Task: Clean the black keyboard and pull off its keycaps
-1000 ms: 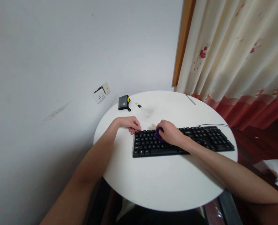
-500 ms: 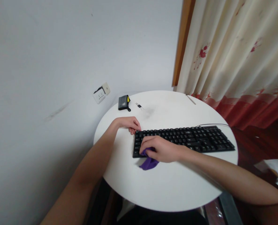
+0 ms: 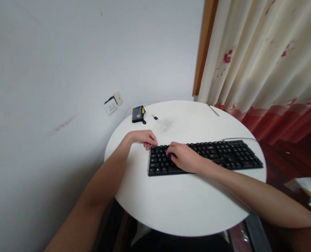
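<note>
A black keyboard [image 3: 218, 155] lies on the round white table [image 3: 186, 203]. Bunched under the fingers of my right hand [image 3: 185, 157] is a purple cloth [image 3: 172, 156], mostly hidden, pressed on the keys toward the keyboard's left part. My left hand [image 3: 146, 139] rests on the table at the keyboard's upper left corner. Its fingers are curled, with the fingertips against the keyboard's edge.
A small grey pouch [image 3: 138, 114] with a yellow patch sits at the table's back left, beside a little black item [image 3: 155, 118]. A thin stick [image 3: 213, 110] lies near the back right rim. The keyboard's cable [image 3: 239, 138] runs behind it. A patterned curtain [image 3: 262, 70] hangs at right.
My right hand has moved up and to the right over the keys with the purple cloth, which is now gathered beneath the fingers. My left hand has stayed in place.
</note>
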Available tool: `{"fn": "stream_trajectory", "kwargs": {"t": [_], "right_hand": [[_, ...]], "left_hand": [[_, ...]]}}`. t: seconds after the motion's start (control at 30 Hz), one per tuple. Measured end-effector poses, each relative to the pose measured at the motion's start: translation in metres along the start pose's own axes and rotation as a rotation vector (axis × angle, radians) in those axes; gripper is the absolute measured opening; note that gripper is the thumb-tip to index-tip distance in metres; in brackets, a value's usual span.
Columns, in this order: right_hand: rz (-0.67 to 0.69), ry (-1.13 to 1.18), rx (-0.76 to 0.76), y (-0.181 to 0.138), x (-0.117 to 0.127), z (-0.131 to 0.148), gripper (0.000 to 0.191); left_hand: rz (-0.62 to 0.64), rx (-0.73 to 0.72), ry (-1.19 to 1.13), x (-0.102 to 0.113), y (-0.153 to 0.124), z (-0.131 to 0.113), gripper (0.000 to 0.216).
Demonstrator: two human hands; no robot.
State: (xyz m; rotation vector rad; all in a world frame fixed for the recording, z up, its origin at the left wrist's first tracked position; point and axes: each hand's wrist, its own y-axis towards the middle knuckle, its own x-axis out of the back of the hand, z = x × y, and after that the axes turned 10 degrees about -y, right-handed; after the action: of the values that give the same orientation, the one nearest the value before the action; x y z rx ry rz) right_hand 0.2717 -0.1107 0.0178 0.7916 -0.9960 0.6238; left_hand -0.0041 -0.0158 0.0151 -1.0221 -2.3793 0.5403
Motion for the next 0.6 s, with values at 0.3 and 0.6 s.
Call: {"fn": "stream_trajectory", "kwargs": {"t": [0.3, 0.6], "right_hand": [[0.131, 0.412, 0.309, 0.000, 0.008, 0.028, 0.028], [-0.173, -0.053, -0.310, 0.009, 0.026, -0.047, 0.024]], "left_hand": [[-0.017, 0.006, 0.000, 0.000, 0.000, 0.000, 0.039], [-0.006, 0.018, 0.001, 0.001, 0.001, 0.000, 0.041]]}}
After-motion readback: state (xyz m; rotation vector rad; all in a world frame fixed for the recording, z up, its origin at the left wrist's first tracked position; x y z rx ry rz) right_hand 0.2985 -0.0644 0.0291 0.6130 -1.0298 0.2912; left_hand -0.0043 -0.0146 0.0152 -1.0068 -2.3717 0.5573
